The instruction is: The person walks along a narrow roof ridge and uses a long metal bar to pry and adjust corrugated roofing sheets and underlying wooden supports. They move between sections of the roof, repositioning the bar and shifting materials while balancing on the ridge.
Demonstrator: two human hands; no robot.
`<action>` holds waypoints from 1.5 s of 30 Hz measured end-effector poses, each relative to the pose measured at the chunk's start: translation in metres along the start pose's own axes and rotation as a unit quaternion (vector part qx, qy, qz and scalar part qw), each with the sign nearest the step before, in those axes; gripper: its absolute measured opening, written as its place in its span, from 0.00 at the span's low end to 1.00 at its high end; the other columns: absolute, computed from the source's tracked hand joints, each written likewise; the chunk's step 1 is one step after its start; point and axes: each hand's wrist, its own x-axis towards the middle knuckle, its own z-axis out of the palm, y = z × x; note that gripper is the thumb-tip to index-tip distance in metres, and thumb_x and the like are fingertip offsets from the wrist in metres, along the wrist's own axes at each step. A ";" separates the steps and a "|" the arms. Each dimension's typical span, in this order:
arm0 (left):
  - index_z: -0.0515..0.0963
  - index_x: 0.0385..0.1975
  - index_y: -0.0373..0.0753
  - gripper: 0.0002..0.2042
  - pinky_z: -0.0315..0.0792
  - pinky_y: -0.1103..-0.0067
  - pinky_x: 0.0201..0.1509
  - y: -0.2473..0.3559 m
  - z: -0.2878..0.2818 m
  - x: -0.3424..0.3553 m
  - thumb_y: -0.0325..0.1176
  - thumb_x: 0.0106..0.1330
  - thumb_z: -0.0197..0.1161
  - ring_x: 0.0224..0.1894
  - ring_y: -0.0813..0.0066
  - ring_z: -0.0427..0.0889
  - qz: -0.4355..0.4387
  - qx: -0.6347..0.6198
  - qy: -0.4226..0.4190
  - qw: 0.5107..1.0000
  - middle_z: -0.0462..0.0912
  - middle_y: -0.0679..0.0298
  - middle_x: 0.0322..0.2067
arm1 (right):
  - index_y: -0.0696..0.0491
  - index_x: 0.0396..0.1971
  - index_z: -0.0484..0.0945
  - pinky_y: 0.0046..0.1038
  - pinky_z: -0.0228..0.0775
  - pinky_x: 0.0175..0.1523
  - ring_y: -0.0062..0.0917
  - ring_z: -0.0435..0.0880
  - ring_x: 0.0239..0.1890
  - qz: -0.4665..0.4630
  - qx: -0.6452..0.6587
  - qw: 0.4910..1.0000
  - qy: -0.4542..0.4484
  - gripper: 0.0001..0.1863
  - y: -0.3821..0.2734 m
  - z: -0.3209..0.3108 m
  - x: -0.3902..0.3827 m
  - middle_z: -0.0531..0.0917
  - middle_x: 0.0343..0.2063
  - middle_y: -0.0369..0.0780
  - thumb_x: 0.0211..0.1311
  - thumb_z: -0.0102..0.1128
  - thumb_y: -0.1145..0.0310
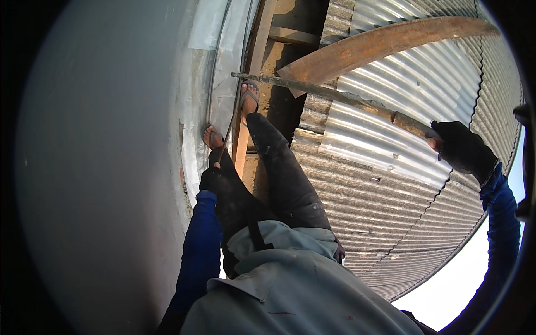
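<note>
My right hand (463, 146), in a black glove with a bare thumb tip, is closed round one end of a long, worn wooden pole (357, 101). The pole slants across the roof, and its far end lies near my foot. My left hand (210, 177), also gloved in black, is low beside my thigh. Its fingers are closed on a thin dark rod (229, 129) that points forward between my feet. How far the rod runs inside the hand is hidden.
I stand in flip-flops by a wooden beam (258, 47) and a grey wall (106, 167). An open gap (285, 106) shows beside the beam. Corrugated sheets (357, 184) cover the right, with a rusty plank (379, 47) on them. A cable (214, 72) runs along the wall's edge.
</note>
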 end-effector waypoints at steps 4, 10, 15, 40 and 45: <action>0.81 0.40 0.45 0.10 0.76 0.69 0.42 0.015 0.009 -0.012 0.35 0.71 0.50 0.36 0.60 0.83 0.028 0.027 0.035 0.999 0.84 0.56 0.34 | 0.57 0.55 0.74 0.37 0.72 0.54 0.42 0.79 0.48 0.031 0.008 0.997 -0.067 0.30 -0.002 -0.002 -0.004 0.80 0.46 0.50 0.68 0.50 0.45; 0.80 0.39 0.44 0.10 0.76 0.68 0.41 -0.011 0.026 -0.003 0.32 0.69 0.49 0.36 0.60 0.83 0.027 0.007 0.024 0.999 0.83 0.54 0.33 | 0.57 0.50 0.77 0.38 0.72 0.52 0.43 0.79 0.46 -0.027 -0.016 1.000 -0.003 0.27 0.008 0.003 -0.006 0.81 0.42 0.49 0.68 0.51 0.47; 0.80 0.39 0.43 0.10 0.76 0.68 0.38 -0.066 0.047 0.022 0.33 0.70 0.49 0.34 0.59 0.83 0.144 0.184 0.002 0.972 0.83 0.54 0.32 | 0.59 0.51 0.77 0.37 0.72 0.53 0.43 0.78 0.46 -0.023 -0.031 0.998 0.040 0.28 0.029 0.005 0.005 0.80 0.45 0.50 0.65 0.56 0.47; 0.80 0.38 0.35 0.28 0.70 0.64 0.47 0.004 0.035 0.004 0.58 0.70 0.46 0.44 0.48 0.79 -0.096 0.013 -0.024 0.995 0.81 0.47 0.35 | 0.58 0.48 0.74 0.34 0.77 0.37 0.36 0.83 0.30 -0.065 0.170 0.978 -0.098 0.24 -0.004 0.051 -0.050 0.82 0.29 0.43 0.66 0.57 0.51; 0.79 0.25 0.34 0.30 0.69 0.63 0.33 0.019 0.031 -0.003 0.58 0.71 0.45 0.28 0.53 0.80 -0.050 -0.010 0.032 0.998 0.80 0.53 0.20 | 0.57 0.44 0.73 0.23 0.75 0.27 0.16 0.76 0.23 0.071 0.506 0.824 -0.245 0.20 0.002 0.043 -0.050 0.73 0.22 0.33 0.65 0.60 0.55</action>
